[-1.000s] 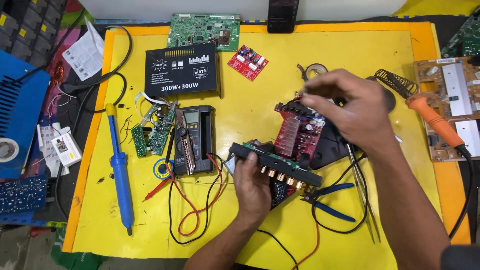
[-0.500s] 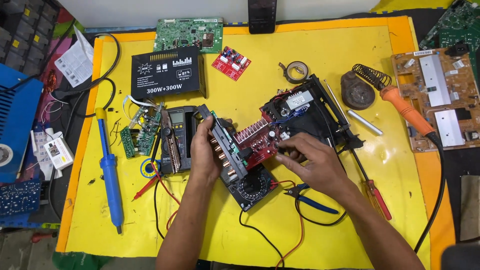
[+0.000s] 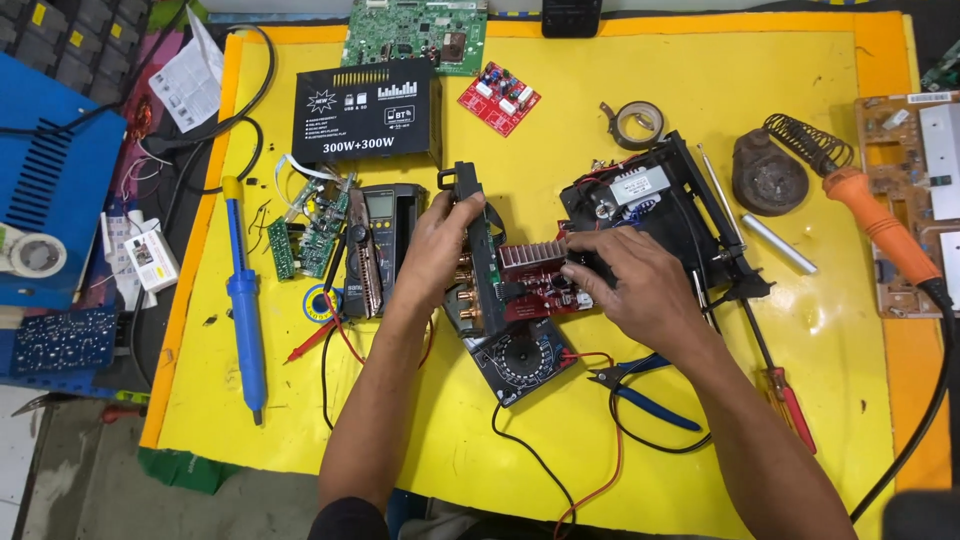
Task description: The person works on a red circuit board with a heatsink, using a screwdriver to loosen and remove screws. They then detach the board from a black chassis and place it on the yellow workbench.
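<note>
Both hands have closed in since the earlier frame: the black front panel (image 3: 484, 255), tilted then, now stands nearly on edge, and the right hand (image 3: 632, 282) has come down flat onto the red amplifier board (image 3: 540, 282).

Biggest first: the yellow table (image 3: 700, 80) fills the view, crowded all round. Up top sits the black casing cover (image 3: 366, 110), with a green circuit board (image 3: 417, 32) behind it. Centre-right, the open black chassis (image 3: 655, 215) holds a transformer, wires running toward the red board. Left of centre, the blue desoldering pump (image 3: 243, 300) lies lengthwise; far right, the orange soldering iron (image 3: 880, 225) rests beside its stand.

Now the hands. The left hand (image 3: 435, 250) has its grip wrapped round the front panel, thumb on the near face, fingers curled behind. The right hand's grip is pressed together over the board's right end, fingertips down on it; whether it pinches anything, I cannot tell.

Progress, as I judge it: the unit is well apart, cover off, board out of the chassis yet wired to it, panel joined to the board. Reassembly or repair remains.

Smaller bits: blue-handled pliers (image 3: 645, 395) and a red-handled screwdriver (image 3: 785, 395) lie near the right forearm, a tape roll (image 3: 638, 122) above. The panel's knobs are partly hidden by the left hand; the board's connectors are too small to read.
</note>
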